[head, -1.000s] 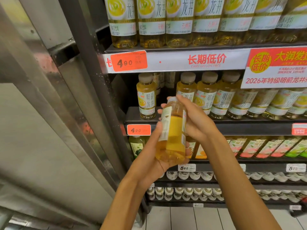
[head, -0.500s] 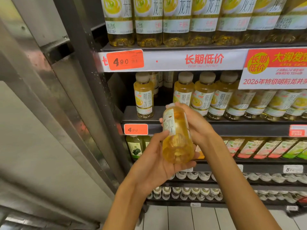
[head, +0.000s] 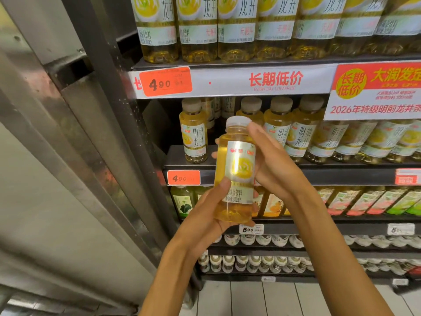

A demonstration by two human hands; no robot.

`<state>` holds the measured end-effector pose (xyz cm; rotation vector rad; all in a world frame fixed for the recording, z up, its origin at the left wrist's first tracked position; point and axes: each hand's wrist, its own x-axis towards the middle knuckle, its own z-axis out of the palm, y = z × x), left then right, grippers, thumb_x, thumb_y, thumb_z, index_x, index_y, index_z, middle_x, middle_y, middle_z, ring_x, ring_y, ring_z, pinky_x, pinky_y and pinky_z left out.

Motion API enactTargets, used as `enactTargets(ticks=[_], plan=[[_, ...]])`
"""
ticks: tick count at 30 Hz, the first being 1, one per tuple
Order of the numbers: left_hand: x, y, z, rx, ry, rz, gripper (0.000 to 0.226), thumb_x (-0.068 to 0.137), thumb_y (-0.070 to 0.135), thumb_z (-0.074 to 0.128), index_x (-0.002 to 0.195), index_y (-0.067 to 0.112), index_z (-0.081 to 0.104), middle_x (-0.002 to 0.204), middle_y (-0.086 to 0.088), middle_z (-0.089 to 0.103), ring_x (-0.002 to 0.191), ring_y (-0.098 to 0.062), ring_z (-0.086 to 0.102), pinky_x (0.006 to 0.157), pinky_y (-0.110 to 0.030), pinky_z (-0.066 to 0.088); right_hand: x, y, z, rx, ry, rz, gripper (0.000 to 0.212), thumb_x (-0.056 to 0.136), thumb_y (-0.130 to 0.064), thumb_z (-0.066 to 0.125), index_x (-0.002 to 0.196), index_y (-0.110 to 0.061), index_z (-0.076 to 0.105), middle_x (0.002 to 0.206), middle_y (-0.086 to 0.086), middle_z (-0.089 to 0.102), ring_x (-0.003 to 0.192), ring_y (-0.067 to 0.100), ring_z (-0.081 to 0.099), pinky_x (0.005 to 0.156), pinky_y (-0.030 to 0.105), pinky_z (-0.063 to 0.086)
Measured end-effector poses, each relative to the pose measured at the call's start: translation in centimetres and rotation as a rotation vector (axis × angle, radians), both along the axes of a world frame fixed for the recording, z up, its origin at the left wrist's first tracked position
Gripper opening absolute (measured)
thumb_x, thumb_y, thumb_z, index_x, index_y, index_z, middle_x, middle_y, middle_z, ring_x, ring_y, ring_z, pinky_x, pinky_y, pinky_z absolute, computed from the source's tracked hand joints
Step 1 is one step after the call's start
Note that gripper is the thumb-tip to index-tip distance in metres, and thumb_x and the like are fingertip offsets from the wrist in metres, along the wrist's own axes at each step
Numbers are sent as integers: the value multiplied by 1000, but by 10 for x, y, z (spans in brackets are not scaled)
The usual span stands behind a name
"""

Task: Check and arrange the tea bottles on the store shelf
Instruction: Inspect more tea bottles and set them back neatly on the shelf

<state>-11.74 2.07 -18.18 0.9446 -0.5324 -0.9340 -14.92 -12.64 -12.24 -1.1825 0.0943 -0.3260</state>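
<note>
One tea bottle (head: 235,169), upright at frame centre, is grasped by two hands: left hand (head: 205,215) cupping its base from 7 o'clock, right hand (head: 271,163) wrapping its upper body from 3 o'clock. One lone bottle (head: 194,135) stands at 10 o'clock on the shelf (head: 189,164); two orange price tags (head: 165,81) are visible.

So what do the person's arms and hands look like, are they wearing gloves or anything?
No gloves. Both the left hand and the right hand are bare, and both forearms are bare too, with no sleeves showing as far as the picture reaches. No watch, bracelet or ring can be seen on the wrists or fingers. The nails look short and plain.
</note>
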Motion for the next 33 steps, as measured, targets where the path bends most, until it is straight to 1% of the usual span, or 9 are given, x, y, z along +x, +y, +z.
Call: enactTargets(ticks=[2, 4, 8, 12, 17, 19, 25, 29, 33], plan=[[3, -3, -1, 52, -70, 26, 57, 69, 58, 76, 112, 21, 70, 108, -9, 70, 96, -23, 69, 77, -35, 56, -3, -4, 2, -48, -15, -22, 54, 83, -28, 52, 132, -6, 48, 130, 25, 55, 122, 42, 52, 102, 55, 42], [3, -7, -2, 158, -233, 122, 59, 73, 59, 71, 121, 26, 61, 117, -1, 68, 110, -18, 64, 89, -34, 52, -7, -8, 6, -136, -70, -55, 52, 83, -27, 55, 131, -8, 50, 123, 21, 62, 115, 36, 58, 95, 47, 50], [1, -23, -3, 242, -528, 299, 57, 74, 28, 79, 120, 36, 46, 111, 19, 66, 106, 0, 62, 81, -16, 51, -15, -9, 7, -285, -216, -118, 44, 82, -21, 63, 125, -16, 52, 113, 4, 70, 106, 20, 66, 82, 28, 55], [8, -34, 1, 207, -633, 361, 64, 78, 1, 74, 121, 34, 39, 118, 8, 59, 110, -4, 59, 88, -22, 49, -23, -8, -3, -281, -302, -15, 60, 78, -10, 74, 131, -18, 49, 120, 4, 66, 114, 21, 60, 89, 28, 51], [18, -26, 6, 180, -845, 335, 73, 78, -2, 73, 132, 31, 37, 136, -1, 40, 128, -8, 42, 100, -21, 42, -38, -20, -3, -334, -279, 122, 70, 66, -34, 82, 128, -18, 54, 132, 2, 58, 125, 21, 51, 98, 35, 48], [20, -27, 4, 194, -907, 376, 74, 76, -2, 75, 130, 30, 38, 135, 1, 32, 127, 1, 36, 100, -14, 38, -38, -20, -2, -371, -251, 123, 68, 63, -27, 83, 124, -12, 57, 130, 5, 59, 125, 24, 52, 98, 39, 48], [19, -17, -5, 166, -479, 267, 83, 67, 18, 82, 137, 24, 38, 129, 0, 59, 119, -17, 58, 98, -38, 50, -24, -18, 2, -213, -286, -19, 50, 80, -32, 73, 123, -16, 52, 112, -1, 67, 114, 19, 60, 92, 31, 49], [17, -14, -12, 171, -443, 221, 66, 82, 45, 68, 138, 23, 41, 134, 0, 58, 125, -19, 54, 102, -41, 45, -16, -27, -2, -214, -218, 63, 63, 82, -6, 63, 138, -19, 39, 131, 5, 59, 122, 18, 56, 94, 31, 49], [17, -18, -19, 220, -442, 231, 65, 87, 60, 51, 141, 26, 41, 137, 6, 55, 128, -13, 50, 107, -39, 41, -2, -23, -5, -161, -161, -20, 77, 72, -10, 68, 142, -15, 37, 129, 10, 60, 117, 20, 60, 90, 30, 52]])
